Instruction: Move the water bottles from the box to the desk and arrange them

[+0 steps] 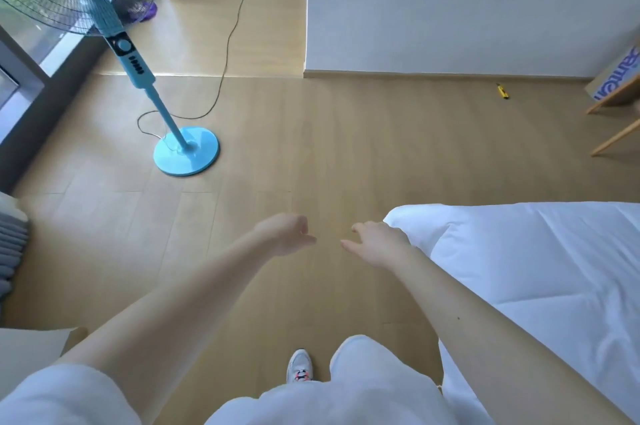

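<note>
No water bottles are in view. A cardboard box (620, 76) with blue lettering shows at the right edge, cut off by the frame, beside slanted wooden legs (614, 137). My left hand (289, 234) and my right hand (375, 243) are stretched out in front of me above the wooden floor. Each hangs with loosely curled fingers and holds nothing. Both are far from the box.
A blue standing fan (187, 151) with a trailing black cord (228, 44) stands at the left. A white bed (519, 269) fills the right foreground. A yellow utility knife (502, 91) lies by the white wall. Open wooden floor (311, 147) stretches ahead.
</note>
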`<control>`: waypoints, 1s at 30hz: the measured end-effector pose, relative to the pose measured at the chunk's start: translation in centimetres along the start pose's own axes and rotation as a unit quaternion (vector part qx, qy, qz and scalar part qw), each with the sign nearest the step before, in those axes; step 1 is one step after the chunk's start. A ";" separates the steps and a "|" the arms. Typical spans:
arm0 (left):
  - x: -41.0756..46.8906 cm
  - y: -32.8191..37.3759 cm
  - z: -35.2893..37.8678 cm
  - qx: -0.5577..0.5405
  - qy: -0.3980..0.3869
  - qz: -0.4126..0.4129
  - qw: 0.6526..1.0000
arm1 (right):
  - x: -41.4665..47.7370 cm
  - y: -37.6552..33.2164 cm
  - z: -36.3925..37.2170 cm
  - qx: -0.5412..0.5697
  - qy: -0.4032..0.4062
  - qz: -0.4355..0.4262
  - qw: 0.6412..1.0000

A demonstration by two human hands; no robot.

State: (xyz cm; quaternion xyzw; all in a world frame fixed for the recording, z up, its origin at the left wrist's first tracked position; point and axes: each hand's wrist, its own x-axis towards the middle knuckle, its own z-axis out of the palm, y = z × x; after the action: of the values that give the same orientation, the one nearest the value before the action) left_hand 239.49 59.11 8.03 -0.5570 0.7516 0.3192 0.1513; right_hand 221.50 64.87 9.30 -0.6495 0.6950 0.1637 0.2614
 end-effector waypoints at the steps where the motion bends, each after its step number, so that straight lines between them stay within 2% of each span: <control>1: 0.9 0.3 -0.4 0.006 -0.002 0.004 1.000 | 0.7 0.3 -0.5 0.001 -0.004 0.003 1.000; 11: 13.4 4.5 -7.5 0.032 0.035 0.006 0.999 | 12.9 6.2 -8.0 0.031 -0.002 0.012 0.999; 21: 26.5 12.9 -16.7 0.086 0.015 0.032 0.996 | 24.6 14.2 -17.6 0.075 0.015 0.031 0.997; 30: 35.9 17.4 -20.9 0.106 -0.019 0.061 0.992 | 30.3 20.5 -21.9 0.112 0.018 0.079 0.990</control>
State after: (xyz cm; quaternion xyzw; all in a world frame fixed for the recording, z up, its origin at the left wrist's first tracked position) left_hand 213.92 22.00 8.20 -0.4850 0.8108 0.2564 0.2040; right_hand 197.37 29.79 7.24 -0.5622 0.7624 0.0938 0.3063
